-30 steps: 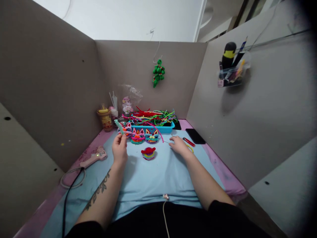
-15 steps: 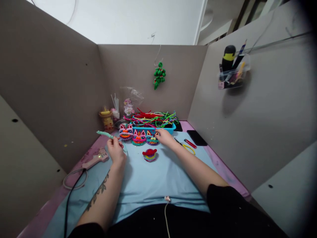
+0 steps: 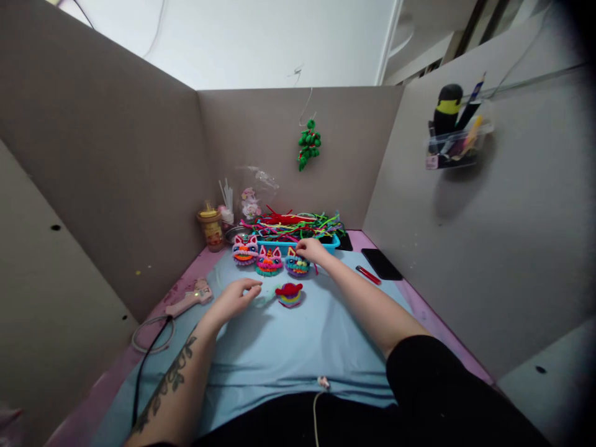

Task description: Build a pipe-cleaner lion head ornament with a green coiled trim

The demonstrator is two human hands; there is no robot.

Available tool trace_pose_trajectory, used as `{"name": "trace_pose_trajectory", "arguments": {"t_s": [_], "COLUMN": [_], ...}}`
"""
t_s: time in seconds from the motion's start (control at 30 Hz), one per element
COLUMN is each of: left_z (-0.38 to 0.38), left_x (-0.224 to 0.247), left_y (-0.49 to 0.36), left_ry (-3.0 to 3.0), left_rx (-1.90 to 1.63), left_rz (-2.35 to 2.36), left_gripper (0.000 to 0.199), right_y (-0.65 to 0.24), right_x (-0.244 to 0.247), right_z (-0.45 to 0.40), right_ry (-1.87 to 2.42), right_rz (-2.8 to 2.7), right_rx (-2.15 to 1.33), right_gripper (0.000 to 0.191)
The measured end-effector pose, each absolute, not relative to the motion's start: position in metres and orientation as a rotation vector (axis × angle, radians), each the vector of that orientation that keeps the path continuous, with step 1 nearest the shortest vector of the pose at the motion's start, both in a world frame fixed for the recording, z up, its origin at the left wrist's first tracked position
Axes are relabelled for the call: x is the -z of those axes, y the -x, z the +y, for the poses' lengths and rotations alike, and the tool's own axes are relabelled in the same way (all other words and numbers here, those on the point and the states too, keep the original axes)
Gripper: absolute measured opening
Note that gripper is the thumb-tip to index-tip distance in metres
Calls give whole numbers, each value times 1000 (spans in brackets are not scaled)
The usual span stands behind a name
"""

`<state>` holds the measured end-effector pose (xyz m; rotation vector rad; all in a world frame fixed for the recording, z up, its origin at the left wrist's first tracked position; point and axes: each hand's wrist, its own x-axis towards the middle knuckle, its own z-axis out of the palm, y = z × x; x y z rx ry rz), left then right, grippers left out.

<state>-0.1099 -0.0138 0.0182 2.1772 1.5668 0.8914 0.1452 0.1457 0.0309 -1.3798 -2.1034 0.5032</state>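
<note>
My left hand (image 3: 234, 300) is over the blue cloth, fingers loosely stretched and apart, holding nothing visible. Just right of its fingertips is a blurred mint-green fuzzy strip (image 3: 267, 297), beside a small rainbow piece with a red top (image 3: 289, 295). My right hand (image 3: 311, 249) has its fingers pinched at the top of the blue-and-yellow fuzzy animal head (image 3: 297, 264); what they grip is hidden. A magenta strand end (image 3: 316, 269) shows below that hand. Left of it sit a pink-and-orange head (image 3: 269, 262) and a lilac-and-orange head (image 3: 244, 251).
Behind the heads, a blue tray (image 3: 331, 246) holds many coloured fuzzy stems. A phone (image 3: 382, 264) and red cutter (image 3: 368, 275) lie right; a pink glue gun (image 3: 190, 300) with cable lies left. Grey panels (image 3: 279, 130) enclose the table.
My left hand has moved right and toward me, letting go of the mint strip, now near the rainbow piece. My right hand stays by the blue-and-yellow head. The yellow-handled scissors are now out of sight.
</note>
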Motion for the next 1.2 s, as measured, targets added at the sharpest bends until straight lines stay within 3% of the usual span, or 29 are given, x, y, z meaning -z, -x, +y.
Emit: {"name": "trace_pose_trajectory", "arguments": {"t_s": [0.17, 0.3, 0.4, 0.53, 0.7, 1.03, 1.2], "left_z": [36, 94, 115, 116, 105, 96, 98], "left_x": [-38, -42, -38, -43, -62, -43, -34], "left_y": [97, 68, 56, 65, 87, 94, 92], "left_ry": [-2399, -2356, -2304, -2291, -2139, -2140, -2224], "left_rx": [-863, -723, -543, -628, -1079, -960, -901], "left_rz": [1681, 1937, 1934, 1904, 1830, 1668, 1698], "left_gripper": [32, 36, 21, 20, 22, 21, 20], "right_y": [-161, -152, -145, -149, -162, -166, -171], "right_x": [-55, -65, -64, -61, -65, -41, -31], "right_z": [153, 145, 137, 134, 137, 135, 132], "right_ry": [1309, 1145, 1124, 1199, 1193, 1212, 1303], "right_rz": [-1936, -1764, -1783, -1833, -1706, -1704, -1807], "right_rx": [-611, -911, -942, -837, -844, -921, -751], "right_gripper": [10, 7, 5, 4, 5, 6, 8]}}
